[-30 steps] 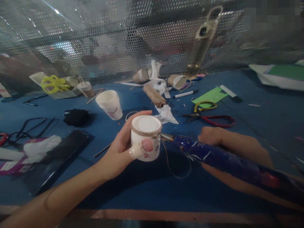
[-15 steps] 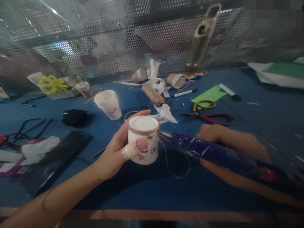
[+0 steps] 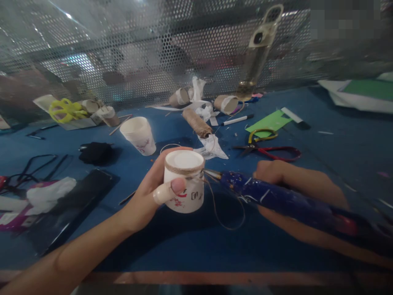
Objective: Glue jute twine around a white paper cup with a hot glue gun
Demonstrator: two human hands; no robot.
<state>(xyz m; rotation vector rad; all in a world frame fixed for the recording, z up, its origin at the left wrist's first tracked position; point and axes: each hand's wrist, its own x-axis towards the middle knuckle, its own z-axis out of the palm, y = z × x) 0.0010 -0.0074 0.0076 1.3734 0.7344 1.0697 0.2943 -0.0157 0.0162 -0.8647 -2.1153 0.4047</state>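
My left hand [image 3: 153, 192] is wrapped round an upside-down white paper cup [image 3: 190, 196] with red and black print; a bandage covers part of the thumb. Brown twine [image 3: 184, 169] circles the cup just below its upturned base, and a loose end [image 3: 227, 228] loops down on the right. My right hand [image 3: 276, 176] grips a dark blue glue gun [image 3: 267, 194], partly hidden behind it. The gun's metal nozzle [image 3: 212, 174] is at the twine on the cup's right side. Beyond the cup lies a twine roll [image 3: 196, 123] on the blue tabletop.
Stacked paper cups [image 3: 139, 135] stand left of centre. Red-and-yellow-handled scissors [image 3: 251, 146], green paper [image 3: 268, 123] and a marker [image 3: 238, 120] lie to the right. A black pouch [image 3: 73, 209] is at left. A clear phone case [image 3: 258, 53] leans on the perforated metal screen [image 3: 147, 53].
My left thumb has slid slightly left and up on the cup, which appears turned a little. The nozzle stays close to the twine on the right side.
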